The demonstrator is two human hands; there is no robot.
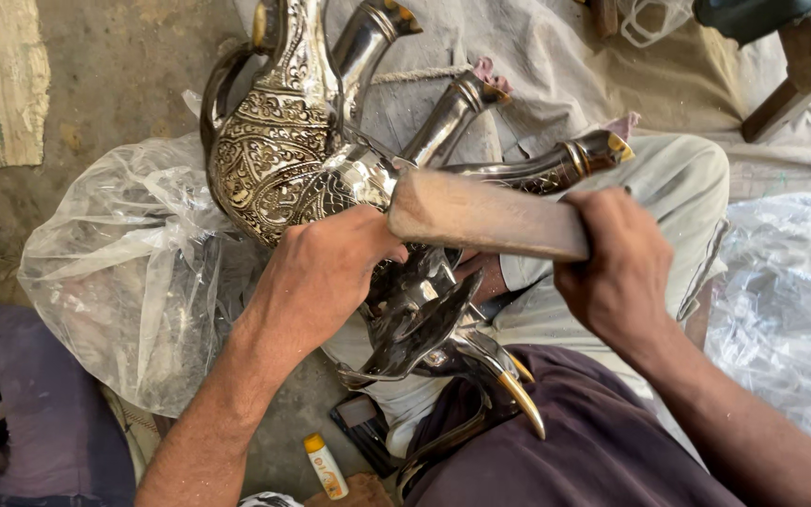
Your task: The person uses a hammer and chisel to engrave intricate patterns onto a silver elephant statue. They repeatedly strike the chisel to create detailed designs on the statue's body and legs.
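Observation:
My left hand (326,272) grips a shiny dark metal pot (420,324) with a curved gold-tipped spout, held on my lap. My right hand (617,268) is closed around a thick wooden stick (481,214), its blunt end close to my left hand's knuckles over the pot. Just beyond stands an engraved silver and gold ewer (279,155), with several more metal spouts (556,164) fanning out behind the stick.
A crumpled clear plastic bag (133,272) lies on the concrete floor at left, more plastic sheet (786,300) at right. A small yellow-capped tube (324,466) lies on the floor by my knee. A wooden stool leg (781,108) stands at top right on grey cloth.

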